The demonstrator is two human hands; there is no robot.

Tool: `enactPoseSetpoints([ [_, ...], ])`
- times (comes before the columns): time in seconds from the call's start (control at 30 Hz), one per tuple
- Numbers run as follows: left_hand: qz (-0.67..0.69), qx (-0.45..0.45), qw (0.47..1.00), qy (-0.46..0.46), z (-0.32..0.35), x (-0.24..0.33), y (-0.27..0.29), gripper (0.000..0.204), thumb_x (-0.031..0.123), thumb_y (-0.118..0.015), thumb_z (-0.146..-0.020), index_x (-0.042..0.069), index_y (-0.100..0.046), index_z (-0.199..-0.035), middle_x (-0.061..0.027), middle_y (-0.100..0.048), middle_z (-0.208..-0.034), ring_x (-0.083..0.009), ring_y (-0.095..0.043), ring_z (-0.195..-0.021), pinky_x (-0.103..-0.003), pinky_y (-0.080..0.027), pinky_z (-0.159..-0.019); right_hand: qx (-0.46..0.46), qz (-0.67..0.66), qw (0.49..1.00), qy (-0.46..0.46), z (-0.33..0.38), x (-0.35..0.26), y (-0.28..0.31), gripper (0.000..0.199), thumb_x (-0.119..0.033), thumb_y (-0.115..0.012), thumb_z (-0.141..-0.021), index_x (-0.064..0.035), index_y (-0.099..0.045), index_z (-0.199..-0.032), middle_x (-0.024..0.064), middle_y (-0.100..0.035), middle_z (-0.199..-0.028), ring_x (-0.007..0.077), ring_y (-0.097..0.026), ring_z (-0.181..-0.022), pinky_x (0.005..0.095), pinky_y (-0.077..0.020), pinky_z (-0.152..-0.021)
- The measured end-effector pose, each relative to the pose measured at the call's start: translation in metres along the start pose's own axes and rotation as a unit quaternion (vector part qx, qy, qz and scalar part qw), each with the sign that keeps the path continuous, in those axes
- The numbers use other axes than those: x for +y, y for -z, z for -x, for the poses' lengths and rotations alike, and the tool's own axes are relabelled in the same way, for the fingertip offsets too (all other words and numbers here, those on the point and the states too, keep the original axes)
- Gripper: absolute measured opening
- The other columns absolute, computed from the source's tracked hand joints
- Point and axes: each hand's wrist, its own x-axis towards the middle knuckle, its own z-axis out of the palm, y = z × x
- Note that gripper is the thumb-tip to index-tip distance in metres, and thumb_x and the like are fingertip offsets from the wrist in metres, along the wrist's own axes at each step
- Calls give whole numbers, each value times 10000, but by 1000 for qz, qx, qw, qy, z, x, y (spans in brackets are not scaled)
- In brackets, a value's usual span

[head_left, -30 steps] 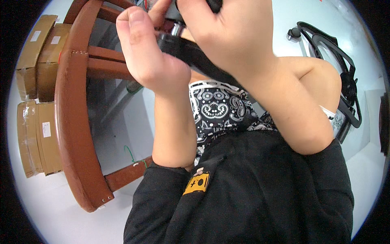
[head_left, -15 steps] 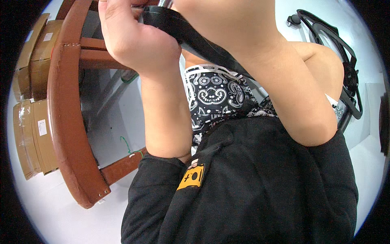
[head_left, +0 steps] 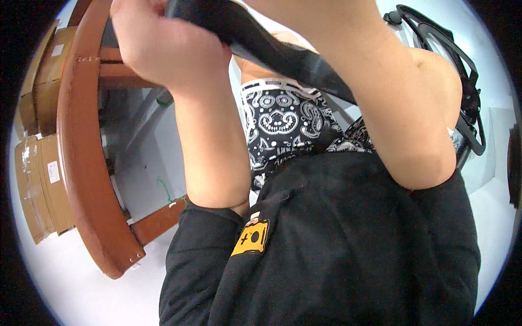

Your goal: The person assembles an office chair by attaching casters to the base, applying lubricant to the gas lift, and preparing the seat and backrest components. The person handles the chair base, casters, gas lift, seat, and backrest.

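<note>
My left hand (head_left: 163,46) is raised at the upper left, its fingers curled in against a wide black strap (head_left: 244,38); motion smears it and the top edge cuts off the fingertips. The strap is smooth and bends down to the right, passing behind my right forearm (head_left: 375,81). Only the wrist end of my right hand (head_left: 321,16) shows at the upper edge, and its fingers lie beyond the picture. Whatever the strap joins at its upper end is out of sight.
A brown leather-covered frame (head_left: 81,179) with crossbars stands on the left, before stacked cardboard boxes (head_left: 46,185). Between its bars a green cord (head_left: 163,187) shows. My lap, in black-and-white patterned shorts (head_left: 280,122), is below my hands. A black chair-like frame (head_left: 451,49) stands at the upper right.
My left hand has shifted up and left, with the strap's near part. More of the strap shows between my arms. A shiny metal piece beside it has left the view.
</note>
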Motion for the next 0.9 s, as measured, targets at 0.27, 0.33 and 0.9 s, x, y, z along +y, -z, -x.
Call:
enactPoseSetpoints([
  [0.27, 229, 22, 967, 106, 25, 12, 18, 906, 657, -435, -755, -45, -267, -1302, -269, -405, -1286, -344, -431, -1188, -416, -332, -1008, -347, -245, 846, -323, -19, -5, 42, 213, -183, -504, -830, 6, -523, -925, 130, -532, -841, 222, -494, -801, 334, -376, -728],
  [0.33, 222, 55, 969, 95, 37, 17, 26, 844, 719, -412, -754, 13, -340, -1211, -276, -483, -1209, -343, -493, -1114, -421, -356, -980, -397, -304, 795, -343, -25, -3, 44, 265, -213, -504, -846, 1, -505, -1002, 122, -527, -919, 213, -481, -887, 335, -360, -793],
  [0.9, 223, -18, 974, 26, 72, 42, 19, 420, 403, -605, -783, 18, -534, -934, -199, -492, -1069, -301, -521, -1004, -396, -430, -850, -650, -250, 672, -252, -36, -22, 2, 433, -213, -449, -864, 50, -470, -1208, 216, -542, -1089, 309, -462, -1163, 367, -351, -972],
])
